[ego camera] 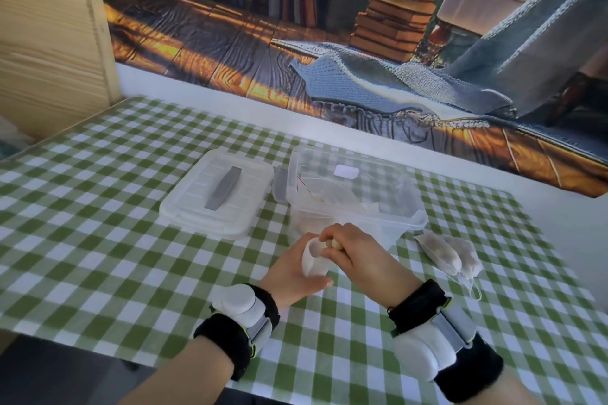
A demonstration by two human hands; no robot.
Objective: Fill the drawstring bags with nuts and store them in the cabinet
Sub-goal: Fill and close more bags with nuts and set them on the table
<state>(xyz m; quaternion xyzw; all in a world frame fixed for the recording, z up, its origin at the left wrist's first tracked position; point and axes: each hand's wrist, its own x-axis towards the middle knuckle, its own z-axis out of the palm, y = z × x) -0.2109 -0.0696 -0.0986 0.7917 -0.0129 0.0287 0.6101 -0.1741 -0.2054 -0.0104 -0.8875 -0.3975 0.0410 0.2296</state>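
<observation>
While I stood by the table, the person's L hand [289, 276] was curled round a small white drawstring bag [314, 260], holding it upright w/ its mouth open toward 1 o'clock. The R hand [358, 256] sat right at that mouth, thumb and fingertips pinched on one pale nut [336, 244]. Whether the nut touched the rim or hung just over it, I couldn't tell. Both hands hovered over the green-and-white checked tablecloth [131, 240], near its front edge.

At 12 o'clock from the hands, just beyond them, stood a clear tub [406, 205] w/ its top off. Inside lay flat pale bags, one w/ a red string, plus sth. pale low at the near-left corner, too blurred to name. Its lid [197, 207] lay flat at 10 o'clock, just beside the tub, grey handle on top. At 3 o'clock, near the tub's right corner, two filled bags [449, 255] lay side by side, touching, strings trailing toward the front edge. Far off at 10 o'clock, by the table's back-left corner, was the light wood cabinet [49, 52]. Black wrist bands [223, 339] w/ white blocks sat on both forearms. Behind the table hung a wall hanging [263, 43] printed w/ books and an armchair.
</observation>
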